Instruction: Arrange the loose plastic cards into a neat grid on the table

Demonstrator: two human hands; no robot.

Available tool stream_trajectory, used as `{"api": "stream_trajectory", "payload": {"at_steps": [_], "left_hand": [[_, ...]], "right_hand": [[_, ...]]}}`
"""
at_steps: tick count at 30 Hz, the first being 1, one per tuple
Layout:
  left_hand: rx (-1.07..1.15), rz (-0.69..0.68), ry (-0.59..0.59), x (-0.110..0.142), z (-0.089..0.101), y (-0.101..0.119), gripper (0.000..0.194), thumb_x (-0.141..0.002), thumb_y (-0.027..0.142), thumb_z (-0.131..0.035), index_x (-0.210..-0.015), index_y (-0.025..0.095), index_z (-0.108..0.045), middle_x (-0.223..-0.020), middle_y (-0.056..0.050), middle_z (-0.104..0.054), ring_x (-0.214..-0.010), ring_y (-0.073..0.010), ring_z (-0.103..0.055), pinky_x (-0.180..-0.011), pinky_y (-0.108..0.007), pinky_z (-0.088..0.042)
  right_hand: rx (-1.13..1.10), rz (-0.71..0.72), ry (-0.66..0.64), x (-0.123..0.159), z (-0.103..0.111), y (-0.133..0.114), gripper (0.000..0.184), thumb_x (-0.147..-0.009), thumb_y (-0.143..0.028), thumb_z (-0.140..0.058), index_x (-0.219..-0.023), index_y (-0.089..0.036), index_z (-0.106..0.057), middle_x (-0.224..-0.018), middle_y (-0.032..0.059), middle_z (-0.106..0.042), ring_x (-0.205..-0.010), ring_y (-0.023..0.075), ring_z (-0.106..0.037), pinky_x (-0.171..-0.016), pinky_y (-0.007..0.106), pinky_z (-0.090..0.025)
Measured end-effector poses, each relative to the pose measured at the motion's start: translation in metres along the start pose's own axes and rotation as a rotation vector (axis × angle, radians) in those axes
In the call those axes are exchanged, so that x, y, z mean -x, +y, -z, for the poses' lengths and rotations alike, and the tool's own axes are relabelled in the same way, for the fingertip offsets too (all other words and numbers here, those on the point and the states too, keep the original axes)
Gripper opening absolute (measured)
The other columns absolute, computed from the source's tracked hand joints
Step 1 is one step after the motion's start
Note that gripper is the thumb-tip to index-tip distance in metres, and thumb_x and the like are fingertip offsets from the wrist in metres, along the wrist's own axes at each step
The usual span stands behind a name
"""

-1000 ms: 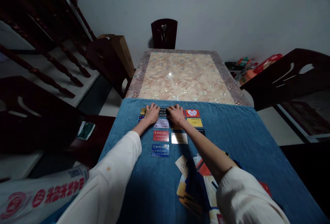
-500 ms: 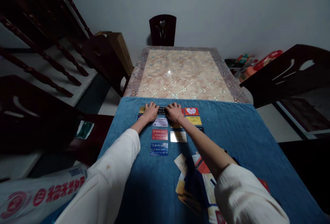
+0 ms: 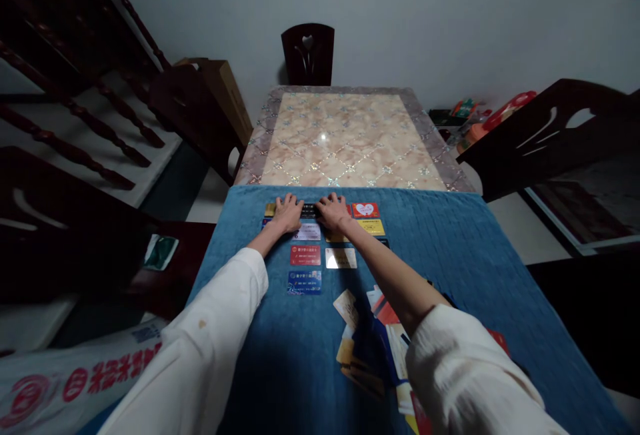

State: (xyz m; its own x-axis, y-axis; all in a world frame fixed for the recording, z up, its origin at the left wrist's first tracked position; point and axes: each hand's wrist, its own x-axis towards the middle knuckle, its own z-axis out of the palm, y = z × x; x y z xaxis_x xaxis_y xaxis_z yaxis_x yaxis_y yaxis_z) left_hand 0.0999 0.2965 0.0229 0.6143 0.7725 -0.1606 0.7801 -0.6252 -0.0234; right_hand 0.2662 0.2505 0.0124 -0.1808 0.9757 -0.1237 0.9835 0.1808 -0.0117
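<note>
Both my hands rest on the far part of a blue cloth (image 3: 450, 248), among cards laid out in rows. My left hand (image 3: 287, 212) and my right hand (image 3: 332, 211) lie with fingers stretched flat, touching either end of a dark card (image 3: 309, 209) between them. A red heart card (image 3: 365, 209) and a yellow card (image 3: 371, 227) lie just right of my right hand. Nearer me in the rows are a pale card (image 3: 307, 231), a red card (image 3: 305, 255), a blue card (image 3: 305, 282) and a shiny card (image 3: 341, 258).
A loose heap of cards (image 3: 373, 341) lies on the cloth under my right forearm. Beyond the cloth the marble tabletop (image 3: 345, 141) shows. Dark wooden chairs stand at the far end (image 3: 307, 55), the left (image 3: 195, 115) and the right (image 3: 550, 135). A printed sack (image 3: 75, 381) lies at lower left.
The hands stay on the dark card. The view has shifted slightly, so everything sits a little higher and further left in the picture.
</note>
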Motion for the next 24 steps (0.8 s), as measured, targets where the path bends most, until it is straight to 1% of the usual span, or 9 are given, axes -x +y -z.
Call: {"api": "stream_trajectory", "payload": {"at_steps": [3,6,9,12,14,16,19,22,24], "left_hand": [[-0.001,-0.002,0.042,0.004,0.004,0.005,0.046,-0.075,0.013,-0.061,-0.120,0.012,-0.055,-0.129,-0.020,-0.051,-0.129,-0.0362,-0.035,-0.099,-0.051,-0.032],[0.058,-0.012,0.104,0.010,0.007,0.014,0.041,-0.078,0.013,-0.057,-0.119,0.014,-0.056,-0.130,-0.019,-0.051,-0.131,-0.0364,-0.032,-0.102,-0.053,-0.029],[0.120,-0.041,0.164,0.019,0.007,0.027,0.039,-0.082,0.013,-0.053,-0.121,0.016,-0.056,-0.130,-0.017,-0.050,-0.132,-0.0359,-0.032,-0.104,-0.054,-0.026],[0.163,-0.087,0.208,0.032,0.007,0.043,0.037,-0.086,0.014,-0.051,-0.122,0.018,-0.056,-0.129,-0.015,-0.051,-0.130,-0.0345,-0.033,-0.104,-0.054,-0.027],[0.192,-0.114,0.233,0.042,0.006,0.056,0.034,-0.088,0.016,-0.050,-0.121,0.020,-0.057,-0.128,-0.013,-0.051,-0.129,-0.0339,-0.033,-0.104,-0.055,-0.028],[0.223,-0.157,0.246,0.054,0.003,0.069,0.032,-0.089,0.016,-0.050,-0.120,0.021,-0.058,-0.128,-0.012,-0.052,-0.127,-0.0331,-0.035,-0.104,-0.054,-0.028],[0.257,-0.228,0.267,0.074,-0.003,0.090,0.033,-0.089,0.016,-0.051,-0.122,0.019,-0.056,-0.125,-0.012,-0.053,-0.125,-0.0323,-0.037,-0.101,-0.053,-0.032],[0.298,-0.284,0.281,0.094,-0.010,0.111,0.028,-0.090,0.015,-0.051,-0.117,0.020,-0.057,-0.122,-0.012,-0.054,-0.125,-0.0319,-0.038,-0.101,-0.053,-0.033],[0.320,-0.315,0.276,0.108,-0.014,0.126,0.026,-0.090,0.015,-0.052,-0.114,0.021,-0.057,-0.120,-0.010,-0.055,-0.124,-0.0309,-0.039,-0.101,-0.053,-0.032]], "right_hand": [[0.008,0.002,0.024,0.006,0.004,0.001,0.041,-0.088,-0.034,-0.055,-0.128,-0.023,-0.057,-0.132,0.0129,-0.056,-0.120,0.0340,-0.038,-0.094,0.049,-0.032],[0.009,0.009,0.061,0.017,0.009,0.002,0.039,-0.090,-0.031,-0.050,-0.127,-0.023,-0.057,-0.132,0.0131,-0.055,-0.121,0.0335,-0.038,-0.095,0.048,-0.031],[0.008,0.027,0.096,0.032,0.015,0.004,0.039,-0.091,-0.027,-0.048,-0.129,-0.022,-0.057,-0.131,0.0132,-0.055,-0.121,0.0330,-0.037,-0.096,0.047,-0.029],[0.000,0.043,0.111,0.051,0.017,0.007,0.040,-0.089,-0.027,-0.051,-0.129,-0.023,-0.057,-0.132,0.0138,-0.054,-0.120,0.0330,-0.037,-0.097,0.047,-0.027],[-0.007,0.041,0.136,0.066,0.013,0.010,0.039,-0.090,-0.028,-0.050,-0.128,-0.023,-0.058,-0.131,0.0136,-0.054,-0.119,0.0327,-0.037,-0.097,0.046,-0.026],[-0.013,0.039,0.167,0.083,0.007,0.013,0.037,-0.091,-0.025,-0.048,-0.126,-0.022,-0.059,-0.127,0.0128,-0.056,-0.119,0.0324,-0.036,-0.097,0.046,-0.026],[-0.041,0.051,0.203,0.112,-0.006,0.017,0.032,-0.091,-0.022,-0.048,-0.119,-0.023,-0.063,-0.122,0.0108,-0.059,-0.117,0.0306,-0.038,-0.097,0.046,-0.025],[-0.067,0.047,0.242,0.145,-0.017,0.022,0.031,-0.090,-0.022,-0.049,-0.117,-0.024,-0.064,-0.121,0.0094,-0.060,-0.115,0.0295,-0.039,-0.097,0.046,-0.025],[-0.086,0.033,0.253,0.167,-0.024,0.025,0.029,-0.091,-0.021,-0.048,-0.114,-0.025,-0.065,-0.116,0.0087,-0.062,-0.113,0.0284,-0.040,-0.096,0.045,-0.026]]}}
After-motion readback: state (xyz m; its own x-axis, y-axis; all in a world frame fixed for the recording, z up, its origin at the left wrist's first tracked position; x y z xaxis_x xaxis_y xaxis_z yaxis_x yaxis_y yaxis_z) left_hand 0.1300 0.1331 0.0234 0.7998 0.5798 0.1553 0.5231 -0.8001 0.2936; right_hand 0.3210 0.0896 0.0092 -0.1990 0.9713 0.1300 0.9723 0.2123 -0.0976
